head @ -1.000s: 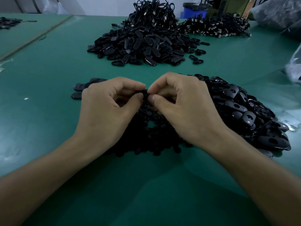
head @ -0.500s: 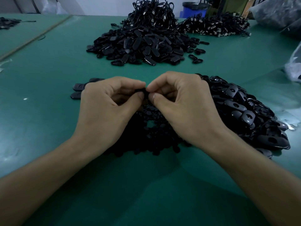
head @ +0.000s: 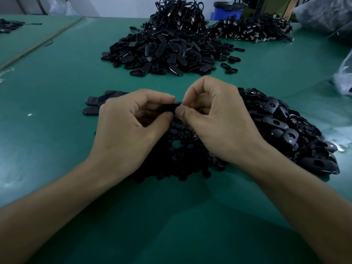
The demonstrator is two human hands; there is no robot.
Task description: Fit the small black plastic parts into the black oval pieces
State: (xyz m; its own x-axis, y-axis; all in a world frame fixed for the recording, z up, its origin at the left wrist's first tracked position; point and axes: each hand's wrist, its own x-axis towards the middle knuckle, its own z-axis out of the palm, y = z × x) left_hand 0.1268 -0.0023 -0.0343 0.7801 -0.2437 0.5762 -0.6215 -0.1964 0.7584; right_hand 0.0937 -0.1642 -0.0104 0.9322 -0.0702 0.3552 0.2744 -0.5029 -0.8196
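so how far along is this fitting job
Possibly done: a few oval pieces lie flat beside the left hand, though I cannot tell if they are fitted. In hand: the left hand and right hand pinch one oval piece between them. Left: a heap of oval pieces with open holes on the right and a heap of small parts under the hands.

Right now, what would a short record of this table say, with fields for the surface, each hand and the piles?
Surface: green table
Left side: left hand pinches a black piece, mostly hidden
Right side: right hand pinches the same piece's other end
Beneath hands: heap of small black parts
Right of hands: pile of oval pieces with holes
Farther back: larger oval pile; behind it, tangled cords
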